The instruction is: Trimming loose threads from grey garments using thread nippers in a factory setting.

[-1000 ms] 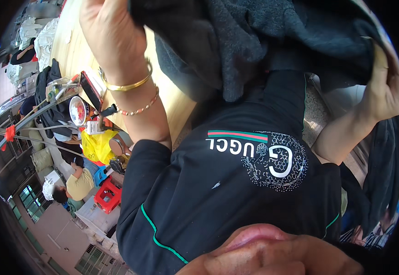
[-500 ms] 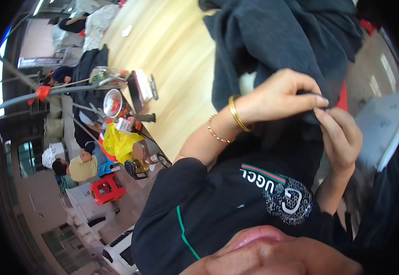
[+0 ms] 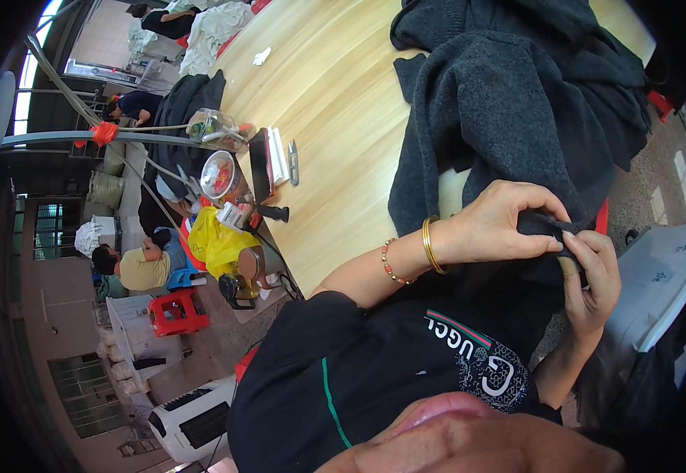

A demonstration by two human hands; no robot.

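A dark grey knit garment [image 3: 501, 102] lies heaped over the right part of the table and hangs down toward my lap. My left hand [image 3: 497, 225], with bracelets at the wrist, is closed on a folded edge of it, pinched between thumb and fingers. Facing it from the right, my right hand [image 3: 591, 276] pinches the same edge with its fingertips, close to the left thumb. A yellowish patch shows on one right finger; I cannot make out what it is. Anything small between the fingertips is hidden.
On the wooden table [image 3: 327, 102] lie thread snips [image 3: 292, 162] and a dark flat case [image 3: 261, 165]. A plastic tub [image 3: 221, 175], a yellow bag [image 3: 221, 240] and a lidded bottle [image 3: 236, 290] crowd its left edge. A red stool [image 3: 177, 311] stands beyond; people sit farther off.
The view has shifted, so table and garment sit lower and farther right. Both hands still pinch the cloth; a fold of it now shows raised between them, and the right fingers have spread a little.
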